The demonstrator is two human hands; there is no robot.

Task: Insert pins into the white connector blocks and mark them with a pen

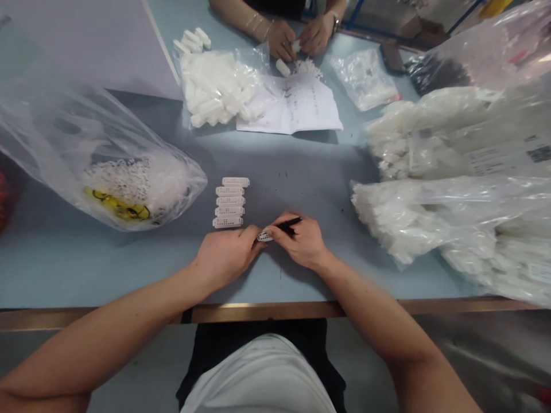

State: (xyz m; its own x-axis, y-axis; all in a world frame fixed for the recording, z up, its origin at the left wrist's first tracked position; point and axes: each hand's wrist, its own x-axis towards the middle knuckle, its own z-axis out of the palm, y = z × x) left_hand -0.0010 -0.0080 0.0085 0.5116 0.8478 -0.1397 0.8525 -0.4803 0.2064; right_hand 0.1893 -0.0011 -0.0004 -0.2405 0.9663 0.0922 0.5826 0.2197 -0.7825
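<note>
Between my two hands is a small white plastic piece [265,236] with a row of dark slots. My left hand [227,252] is closed on its left end. Fingers of my right hand [303,241] pinch its other end, and a thin black pen-like tool [289,223] also lies in that hand, pointing up to the right. Just beyond my left hand, several similar slotted white pieces [229,201] lie stacked in a column on the grey-blue table [318,183]. My fingertips partly hide the held piece.
On the left slumps a clear bag [172,198] of small white parts with something yellow. Large bags of white parts [400,218] crowd the right. Across the table, a co-worker's hands [297,40] handle a white piece near a paper sheet [301,109] and another bag [219,86].
</note>
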